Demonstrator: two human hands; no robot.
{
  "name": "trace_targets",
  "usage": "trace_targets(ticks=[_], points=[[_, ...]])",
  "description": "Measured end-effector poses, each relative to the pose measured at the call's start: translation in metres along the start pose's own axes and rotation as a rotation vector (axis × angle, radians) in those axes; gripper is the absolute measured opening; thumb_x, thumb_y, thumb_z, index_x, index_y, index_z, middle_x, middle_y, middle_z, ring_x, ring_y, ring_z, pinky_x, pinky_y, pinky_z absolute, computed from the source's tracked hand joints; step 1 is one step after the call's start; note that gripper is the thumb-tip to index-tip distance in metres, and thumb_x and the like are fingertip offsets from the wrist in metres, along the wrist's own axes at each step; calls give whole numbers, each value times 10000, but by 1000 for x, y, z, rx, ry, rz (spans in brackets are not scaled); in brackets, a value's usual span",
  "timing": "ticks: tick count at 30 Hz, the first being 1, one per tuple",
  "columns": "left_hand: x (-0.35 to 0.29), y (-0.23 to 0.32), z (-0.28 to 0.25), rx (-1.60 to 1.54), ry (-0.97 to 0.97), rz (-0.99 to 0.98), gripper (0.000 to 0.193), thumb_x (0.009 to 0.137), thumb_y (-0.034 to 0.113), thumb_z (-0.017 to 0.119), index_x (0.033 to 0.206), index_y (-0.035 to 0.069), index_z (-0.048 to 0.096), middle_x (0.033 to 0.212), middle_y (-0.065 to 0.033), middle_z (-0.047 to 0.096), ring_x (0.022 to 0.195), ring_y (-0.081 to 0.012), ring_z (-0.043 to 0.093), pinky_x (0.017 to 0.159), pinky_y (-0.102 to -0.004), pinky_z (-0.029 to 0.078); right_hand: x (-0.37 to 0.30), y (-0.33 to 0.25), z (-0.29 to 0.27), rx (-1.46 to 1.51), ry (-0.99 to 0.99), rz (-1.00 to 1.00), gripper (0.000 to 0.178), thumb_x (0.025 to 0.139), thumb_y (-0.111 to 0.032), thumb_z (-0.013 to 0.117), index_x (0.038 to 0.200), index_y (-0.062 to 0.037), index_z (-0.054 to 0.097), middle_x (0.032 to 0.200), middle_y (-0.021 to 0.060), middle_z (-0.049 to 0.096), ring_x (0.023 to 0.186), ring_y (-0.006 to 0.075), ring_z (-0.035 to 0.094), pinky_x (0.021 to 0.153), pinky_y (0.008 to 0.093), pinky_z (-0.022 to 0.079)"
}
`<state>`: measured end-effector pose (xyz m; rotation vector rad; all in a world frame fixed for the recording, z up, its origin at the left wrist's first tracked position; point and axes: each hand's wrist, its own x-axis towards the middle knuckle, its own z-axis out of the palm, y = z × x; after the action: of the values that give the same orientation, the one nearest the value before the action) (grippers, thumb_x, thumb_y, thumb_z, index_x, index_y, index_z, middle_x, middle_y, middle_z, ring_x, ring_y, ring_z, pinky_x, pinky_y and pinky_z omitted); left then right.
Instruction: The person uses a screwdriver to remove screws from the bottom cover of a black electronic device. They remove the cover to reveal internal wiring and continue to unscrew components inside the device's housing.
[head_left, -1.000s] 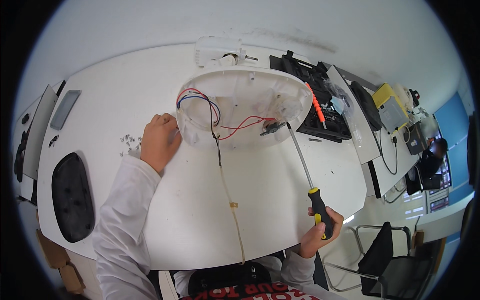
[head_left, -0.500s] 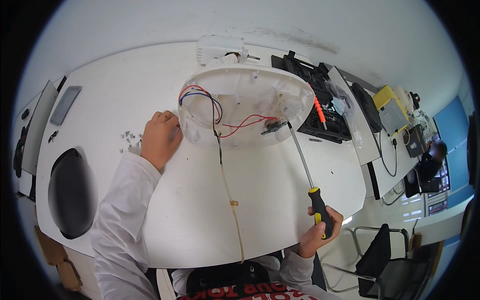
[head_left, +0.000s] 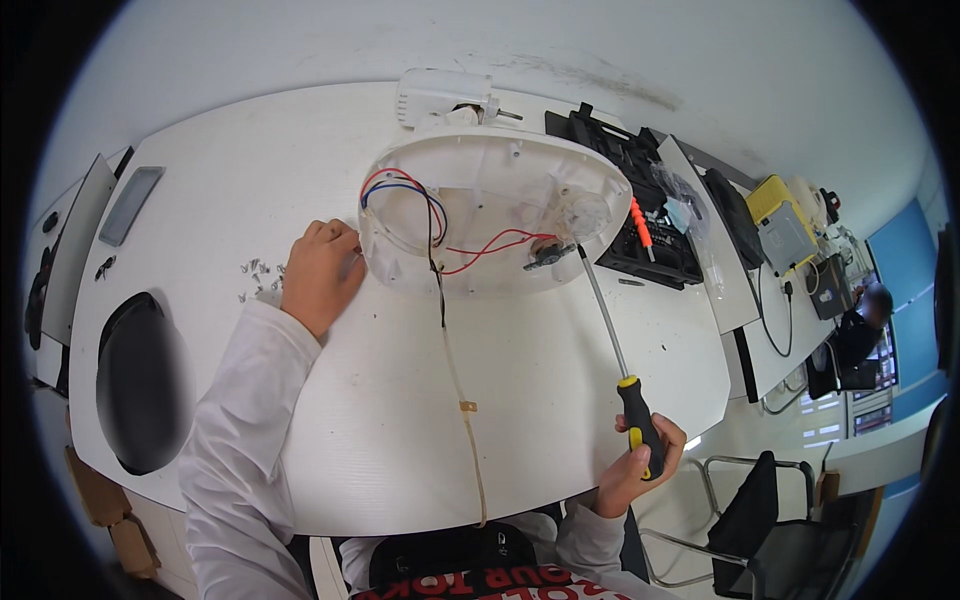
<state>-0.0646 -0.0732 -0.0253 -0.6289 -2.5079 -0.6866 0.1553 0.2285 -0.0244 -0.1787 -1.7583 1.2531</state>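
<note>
Your left hand rests on the table, fingers curled against the left rim of the white shell, bracing it rather than gripping. Your right hand is clenched round the black-and-yellow handle of the screwdriver, down past the table's near edge, toward its right corner. The long shaft runs up and to the left, and its tip sits at the small dark part inside the shell, where the red wires end.

Over the last second little has changed. Both hands have kept their places, the driver has stayed at the same slant, and the tip has not left that dark part. The shell has not shifted on the table. I read that as a fastener being worked with the tip seated, though the turning itself cannot be seen.

The shell lies open side up toward the far edge, a shallow oval tub. In it are a loop of red, blue and black wires on the left, the red pair crossing to the dark part, and a clear round piece on the right. A black lead leaves over the near rim and joins a pale cable that runs to the near edge.

Right of the shell, a black tool case stands open, with an orange-handled tool inside. Small loose screws lie just left of your left hand. A white box sits at the far edge.
</note>
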Motion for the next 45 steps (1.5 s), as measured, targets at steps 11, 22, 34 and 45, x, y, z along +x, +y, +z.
trace_targets(ticks=[11,22,34,45], points=[[1,2,-1,-22,-35,-23,91,715,67,607,806,70,600,850,-46,565,833,-254,504,717,-352,418,-13,-12,12,-72,-31,-123,444,764,-279,668,1015,-24,405,953,172,500,823,213,526,702,302,437],[-1,9,-5,46,-29,19,158,732,60,609,886,94,601,920,-34,559,901,-254,504,799,-378,401,-12,-8,10,-127,-70,-268,481,758,-234,681,1075,-38,377,1029,158,461,852,221,538,685,312,537],[37,104,-67,-210,428,271,280,722,-16,559,990,24,486,1164,-171,457,1102,-296,420,916,-379,355,-7,-6,7,-9,-28,-352,601,601,132,689,1053,-61,343,1070,262,534,986,338,559,878,394,452],[111,188,0,80,436,317,498,592,204,772,1022,51,572,1072,-113,540,1109,-287,457,975,-463,311,4,-20,5,-66,-65,-321,508,671,74,697,1069,-101,434,1099,180,481,980,279,532,852,371,455]])
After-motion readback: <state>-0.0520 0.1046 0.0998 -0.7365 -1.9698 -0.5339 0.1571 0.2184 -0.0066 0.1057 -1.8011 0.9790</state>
